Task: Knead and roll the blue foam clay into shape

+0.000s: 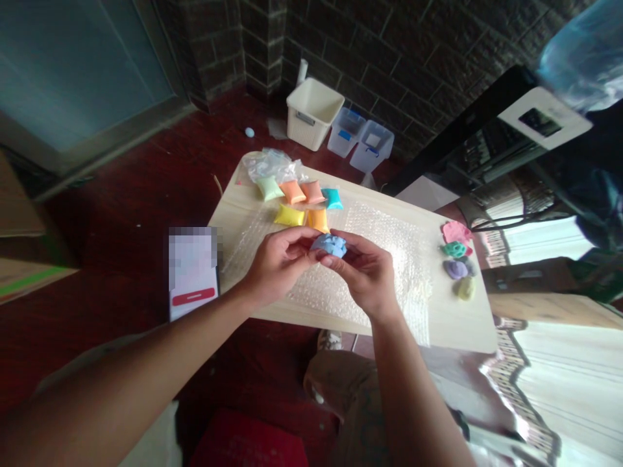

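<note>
Left hand (280, 267) and right hand (367, 267) are both half-curled, pinching a blue lump (332, 244) they partly hide, dead centre above bubble wrap (335, 292) on a pale table (455, 321), with packets (292, 192) at 11 o'clock, a cream bin (309, 126) at 12 on dark red floor (131, 185), and the tabletop running out to a corner (488, 342) at 4.

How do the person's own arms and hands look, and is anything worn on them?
The left forearm and right forearm are bare, with no sleeve in view. The left hand and right hand have no gloves, and I see no watch, bracelet or ring.
</note>
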Demonstrator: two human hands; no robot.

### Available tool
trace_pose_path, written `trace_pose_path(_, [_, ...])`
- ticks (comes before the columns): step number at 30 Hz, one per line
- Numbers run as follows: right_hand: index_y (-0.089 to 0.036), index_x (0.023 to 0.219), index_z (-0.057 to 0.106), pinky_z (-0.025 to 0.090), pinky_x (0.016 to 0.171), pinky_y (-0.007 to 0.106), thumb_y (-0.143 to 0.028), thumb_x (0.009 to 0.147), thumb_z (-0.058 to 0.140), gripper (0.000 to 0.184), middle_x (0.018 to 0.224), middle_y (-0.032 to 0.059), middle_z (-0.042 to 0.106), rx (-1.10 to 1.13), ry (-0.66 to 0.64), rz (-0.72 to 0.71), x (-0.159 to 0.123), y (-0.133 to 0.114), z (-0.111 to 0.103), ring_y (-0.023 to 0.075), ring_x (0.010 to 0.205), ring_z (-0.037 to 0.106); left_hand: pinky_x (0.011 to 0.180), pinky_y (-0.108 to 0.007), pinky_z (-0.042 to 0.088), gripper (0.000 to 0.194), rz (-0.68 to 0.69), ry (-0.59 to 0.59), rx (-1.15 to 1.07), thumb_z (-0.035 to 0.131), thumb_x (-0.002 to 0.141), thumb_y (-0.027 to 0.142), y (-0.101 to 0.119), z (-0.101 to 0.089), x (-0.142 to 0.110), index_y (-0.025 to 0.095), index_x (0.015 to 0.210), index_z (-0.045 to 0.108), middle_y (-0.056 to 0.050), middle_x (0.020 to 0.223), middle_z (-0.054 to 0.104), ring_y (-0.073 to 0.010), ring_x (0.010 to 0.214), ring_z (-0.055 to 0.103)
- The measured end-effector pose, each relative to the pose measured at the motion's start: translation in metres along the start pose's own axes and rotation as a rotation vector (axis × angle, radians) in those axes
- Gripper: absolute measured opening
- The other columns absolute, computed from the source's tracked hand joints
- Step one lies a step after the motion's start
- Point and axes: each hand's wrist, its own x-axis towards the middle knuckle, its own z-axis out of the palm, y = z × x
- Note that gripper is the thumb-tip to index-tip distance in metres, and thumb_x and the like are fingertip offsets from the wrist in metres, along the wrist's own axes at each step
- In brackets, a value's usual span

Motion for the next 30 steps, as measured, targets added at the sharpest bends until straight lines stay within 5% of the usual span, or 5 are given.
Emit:
trace_pose_path(7, [-0.031, 0.123, 0.076, 0.066, 0.091, 0.043, -0.022, 0.067, 0.097, 0.06, 0.113, 0.0022, 0.081, 0.111, -0.05, 0.047, 0.001, -0.003, 0.001, 0.0218, 0.095, 0.077, 0.076, -0.03, 0.059, 0.031, -0.086, 0.014, -0.014, 0.087, 0.081, 0.034, 0.006, 0.001, 0.0, 0.016, 0.103, 0.075, -0.005, 0.094, 0.077, -0.0188, 0.085, 0.071])
trace_pose_path(13, [-0.026, 0.112, 0.08, 0.068, 0.086, 0.042, -0.02, 0.072, 0.093, 0.043, 0.101, 0.0027, 0.083, 0.104, -0.034, 0.03, 0.002, -0.006, 0.004, 0.0211, 0.088, 0.078, 0.073, -0.028, 0.056, 0.03, -0.114, 0.013, -0.034, 0.086, 0.081, 0.034, 0.007, 0.0, 0.0, 0.016, 0.101, 0.075, -0.004, 0.09, 0.075, -0.0156, 0.079, 0.068])
trace_pose_path(18, [-0.026, 0.109, 0.081, 0.068, 0.081, 0.042, -0.024, 0.076, 0.092, 0.035, 0.094, 0.002, 0.083, 0.034, -0.013, -0.003, 0.0, -0.006, 0.002, 0.0204, 0.081, 0.078, 0.084, -0.029, 0.056, 0.029, -0.12, -0.058, -0.1, 0.079, 0.089, 0.035, 0.007, 0.002, -0.003, 0.017, 0.11, 0.072, -0.005, 0.101, 0.075, -0.0176, 0.093, 0.069])
trace_pose_path(23, [-0.026, 0.114, 0.078, 0.065, 0.086, 0.043, -0.027, 0.083, 0.087, 0.033, 0.107, 0.006, 0.081, -0.256, -0.015, -0.058, -0.003, 0.005, -0.003, 0.0219, 0.089, 0.077, 0.095, -0.035, 0.057, 0.051, -0.126, -0.044, -0.067, 0.087, 0.08, 0.034, 0.001, 0.004, -0.003, 0.017, 0.125, 0.069, -0.011, 0.125, 0.074, -0.0235, 0.107, 0.071])
trace_pose_path(30, [-0.03, 0.13, 0.063, 0.064, 0.08, 0.039, -0.029, 0.076, 0.092, 0.061, 0.115, 0.005, 0.071, -0.194, -0.099, -0.14, -0.003, 0.007, 0.004, 0.0203, 0.091, 0.072, 0.087, -0.035, 0.06, 0.038, -0.168, 0.069, -0.121, 0.089, 0.077, 0.033, 0.005, 0.003, 0.002, 0.016, 0.11, 0.079, -0.008, 0.102, 0.08, -0.0214, 0.091, 0.074])
